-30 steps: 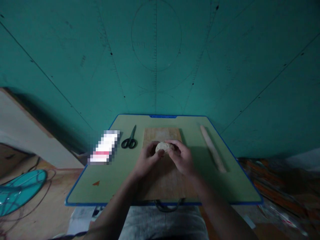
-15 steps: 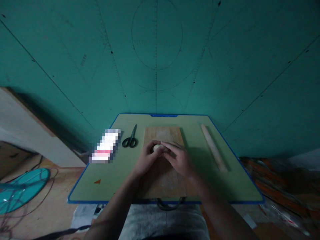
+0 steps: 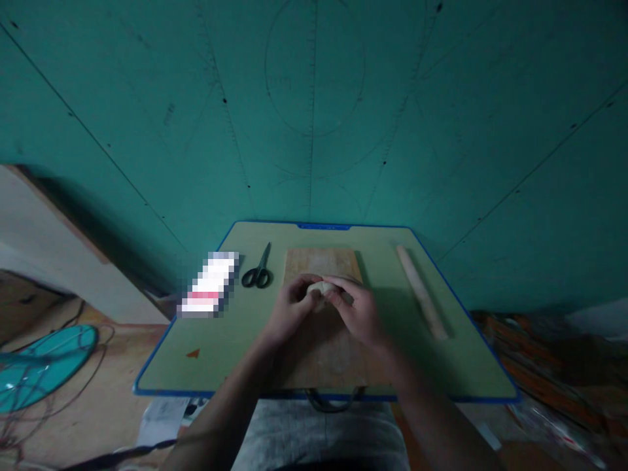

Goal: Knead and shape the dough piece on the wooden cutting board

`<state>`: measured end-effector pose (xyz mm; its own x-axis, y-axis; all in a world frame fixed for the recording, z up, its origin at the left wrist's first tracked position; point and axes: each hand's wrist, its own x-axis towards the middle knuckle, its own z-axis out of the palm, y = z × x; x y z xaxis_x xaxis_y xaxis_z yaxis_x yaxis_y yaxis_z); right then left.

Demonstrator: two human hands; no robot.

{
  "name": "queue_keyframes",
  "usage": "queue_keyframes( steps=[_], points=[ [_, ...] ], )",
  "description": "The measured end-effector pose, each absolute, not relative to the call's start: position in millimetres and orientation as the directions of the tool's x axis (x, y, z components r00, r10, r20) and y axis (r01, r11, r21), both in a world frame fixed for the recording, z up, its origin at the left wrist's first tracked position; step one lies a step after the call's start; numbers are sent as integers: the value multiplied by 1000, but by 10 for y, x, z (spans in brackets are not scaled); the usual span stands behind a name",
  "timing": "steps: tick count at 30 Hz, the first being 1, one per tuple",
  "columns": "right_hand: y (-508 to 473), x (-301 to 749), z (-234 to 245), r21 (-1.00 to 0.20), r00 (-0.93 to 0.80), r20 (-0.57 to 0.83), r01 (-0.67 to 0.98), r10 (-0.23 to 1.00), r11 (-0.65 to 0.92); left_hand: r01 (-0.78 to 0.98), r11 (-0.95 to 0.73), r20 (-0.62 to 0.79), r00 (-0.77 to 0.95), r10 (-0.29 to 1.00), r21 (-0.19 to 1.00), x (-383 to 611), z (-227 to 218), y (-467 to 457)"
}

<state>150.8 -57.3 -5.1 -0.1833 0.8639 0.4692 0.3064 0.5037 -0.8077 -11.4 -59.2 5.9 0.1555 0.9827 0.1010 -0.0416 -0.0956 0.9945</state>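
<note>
A small pale lump of dough (image 3: pixel 322 287) is pinched between both hands, above a wooden cutting board (image 3: pixel 324 353). My left hand (image 3: pixel 294 306) has its thumb on the near side of the lump and its fingers curled behind. My right hand (image 3: pixel 357 309) grips the other end in the same way, thumb in front. Fingers cover much of the dough, so its full shape is hidden. To the right of the board lies a wooden rolling pin (image 3: pixel 422 291). Black-handled scissors (image 3: pixel 258 271) rest to the left.
The board sits on a pale green tabletop (image 3: pixel 216 366) with a blue edge. A blurred-out bright phone-like rectangle (image 3: pixel 209 284) lies at its left, near a small orange-brown scrap (image 3: pixel 193 353). Behind rises a green wall (image 3: pixel 314 163). Cables and a teal disc (image 3: pixel 63 366) are on the floor.
My thumbs have drawn apart on the dough, and more of it shows between them, looking wider than before. The view has shifted slightly; the scissors and rolling pin stay put.
</note>
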Motion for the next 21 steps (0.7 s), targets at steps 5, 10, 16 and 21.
queue_keyframes(
  steps=[5,10,16,21],
  points=[
    [-562,1505,-59,-831,-136,444,308,886,463,-71,-107,116,139,983,992,-102,37,-595],
    [-555,1507,-68,-877,-158,348,292,924,381,-38,-163,166,98,981,986,-106,21,-606],
    [-578,1508,-32,-861,-145,400,278,905,425,72,-179,169,136,976,981,-106,36,-602],
    [-593,1493,-10,-883,-100,375,265,922,388,140,-162,131,210,969,977,-113,85,-595]
  ],
)
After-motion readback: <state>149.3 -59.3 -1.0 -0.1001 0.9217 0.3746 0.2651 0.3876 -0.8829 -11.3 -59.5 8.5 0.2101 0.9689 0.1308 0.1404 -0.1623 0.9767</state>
